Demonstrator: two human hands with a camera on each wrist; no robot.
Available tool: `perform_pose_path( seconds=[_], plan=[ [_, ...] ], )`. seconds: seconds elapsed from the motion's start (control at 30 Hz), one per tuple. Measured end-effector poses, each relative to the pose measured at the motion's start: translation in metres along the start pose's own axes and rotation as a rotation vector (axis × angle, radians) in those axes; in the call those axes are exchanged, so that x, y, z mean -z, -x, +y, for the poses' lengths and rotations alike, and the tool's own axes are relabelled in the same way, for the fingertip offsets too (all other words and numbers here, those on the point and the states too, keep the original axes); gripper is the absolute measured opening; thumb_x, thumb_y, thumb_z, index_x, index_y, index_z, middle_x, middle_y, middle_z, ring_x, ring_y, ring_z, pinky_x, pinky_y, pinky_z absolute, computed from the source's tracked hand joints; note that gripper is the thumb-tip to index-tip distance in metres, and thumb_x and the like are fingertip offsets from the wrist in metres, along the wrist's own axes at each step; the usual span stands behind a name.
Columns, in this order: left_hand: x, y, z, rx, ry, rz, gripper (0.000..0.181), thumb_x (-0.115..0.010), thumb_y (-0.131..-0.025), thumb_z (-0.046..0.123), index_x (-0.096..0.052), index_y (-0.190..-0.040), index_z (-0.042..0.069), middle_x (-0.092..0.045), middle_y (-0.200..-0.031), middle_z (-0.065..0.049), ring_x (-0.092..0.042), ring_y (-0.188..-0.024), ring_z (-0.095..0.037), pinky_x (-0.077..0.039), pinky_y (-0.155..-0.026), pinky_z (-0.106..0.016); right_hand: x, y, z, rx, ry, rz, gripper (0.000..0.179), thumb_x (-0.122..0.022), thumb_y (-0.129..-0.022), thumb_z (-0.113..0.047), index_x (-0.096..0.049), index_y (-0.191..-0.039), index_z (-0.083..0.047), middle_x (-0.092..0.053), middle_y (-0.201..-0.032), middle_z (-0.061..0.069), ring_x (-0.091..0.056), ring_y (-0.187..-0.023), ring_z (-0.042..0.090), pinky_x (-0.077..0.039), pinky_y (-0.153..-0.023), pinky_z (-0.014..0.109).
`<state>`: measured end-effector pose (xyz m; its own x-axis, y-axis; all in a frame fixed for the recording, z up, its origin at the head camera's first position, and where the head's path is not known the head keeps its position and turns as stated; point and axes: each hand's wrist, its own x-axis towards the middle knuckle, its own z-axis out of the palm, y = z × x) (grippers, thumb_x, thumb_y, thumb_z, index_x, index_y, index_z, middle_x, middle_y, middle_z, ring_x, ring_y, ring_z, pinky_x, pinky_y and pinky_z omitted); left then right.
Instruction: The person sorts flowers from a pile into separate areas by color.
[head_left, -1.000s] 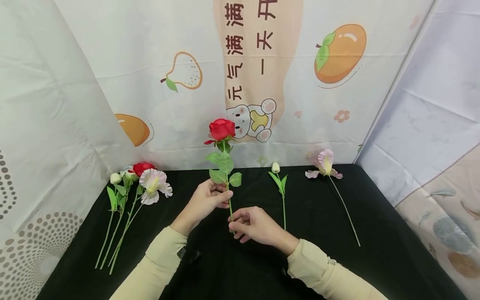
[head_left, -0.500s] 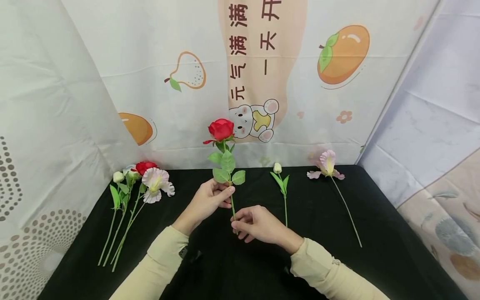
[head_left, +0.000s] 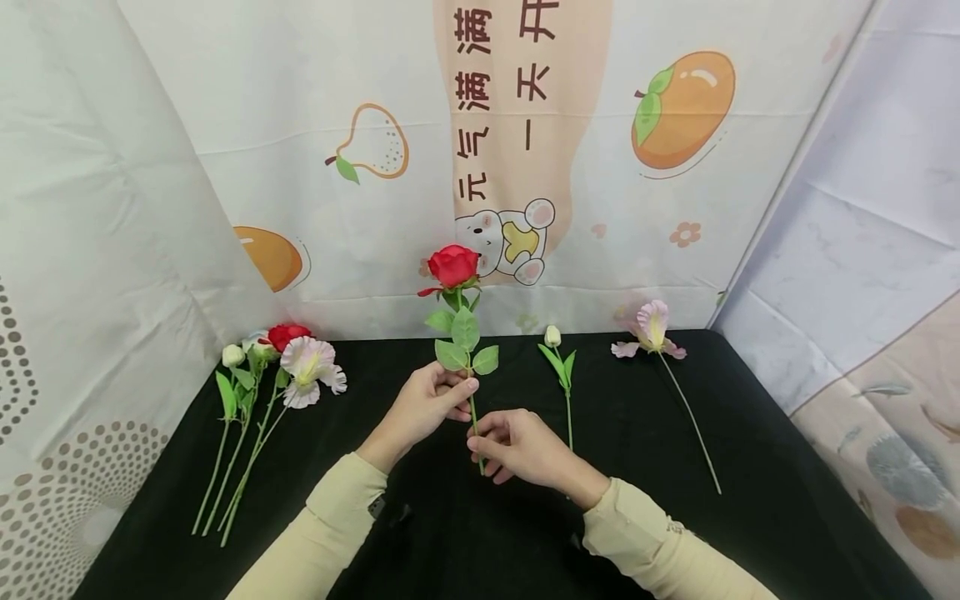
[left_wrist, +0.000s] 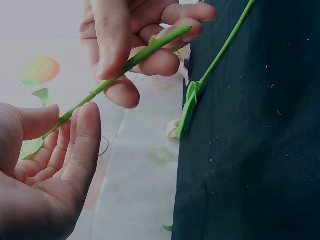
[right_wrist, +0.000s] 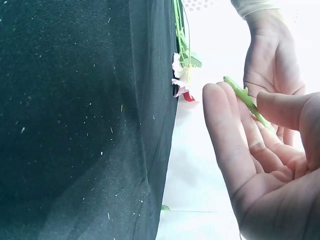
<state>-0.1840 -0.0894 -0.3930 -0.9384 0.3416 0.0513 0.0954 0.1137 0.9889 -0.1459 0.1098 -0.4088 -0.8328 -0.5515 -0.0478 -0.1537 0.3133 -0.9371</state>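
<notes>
Two hands hold a red rose upright over the middle of the black-draped bench. Nearest the wearer, the right hand pinches the lower end of the green stem between thumb and curled fingers. Just beyond, at about 11 o'clock from it, the left hand grips the same stem right under the leaves. The bloom stands clear of the cloth.

As a judgement, the sorting looks roughly half done. A small bunch of a white bud, a red bloom and a pink flower lies gathered at 10 o'clock. A white bud stem at 1 o'clock and a pink flower at 2 o'clock lie singly, apart from each other.

The bunch's stems overlap, so its count is uncertain. The wrist views show little beyond stem, fingers and cloth. Both arms are cut off at the frame's lower edge.
</notes>
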Motion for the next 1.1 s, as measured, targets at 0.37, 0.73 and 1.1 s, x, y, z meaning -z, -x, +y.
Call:
perform_pose_path(
  seconds=[0.37,0.73,1.1],
  plan=[
    [-0.004,-0.002,-0.001,-0.032,-0.041,-0.003,0.027,-0.069,-0.099,0.016,-0.061,-0.119,-0.001,-0.067,-0.102,-0.015,-0.070,-0.077,-0.021,-0.062,-0.073,-0.036,0.000,0.000,0.002,-0.021,-0.063,0.003,0.019,-0.064,-0.102,-0.015,-0.068,-0.104,0.003,-0.073,-0.091,0.019,-0.072,-0.070,0.029,-0.062,-0.058,0.039],
    [-0.007,0.000,0.001,-0.025,-0.045,-0.018,0.035,-0.068,-0.100,0.014,-0.056,-0.127,-0.004,-0.067,-0.107,-0.019,-0.070,-0.090,-0.033,-0.061,-0.078,-0.038,0.004,0.005,0.007,-0.054,-0.087,0.027,0.022,-0.068,-0.099,-0.014,-0.068,-0.110,0.005,-0.072,-0.094,0.022,-0.072,-0.068,0.026,-0.062,-0.060,0.038],
    [0.013,0.005,-0.002,-0.057,-0.128,0.001,0.037,-0.065,-0.101,0.015,-0.055,-0.133,0.000,-0.068,-0.112,-0.016,-0.069,-0.096,-0.035,-0.061,-0.077,-0.037,0.011,0.003,0.010,-0.073,-0.097,0.053,0.026,-0.072,-0.096,-0.011,-0.064,-0.114,0.006,-0.073,-0.090,0.019,-0.071,-0.070,0.028,-0.062,-0.060,0.040]
  ],
)
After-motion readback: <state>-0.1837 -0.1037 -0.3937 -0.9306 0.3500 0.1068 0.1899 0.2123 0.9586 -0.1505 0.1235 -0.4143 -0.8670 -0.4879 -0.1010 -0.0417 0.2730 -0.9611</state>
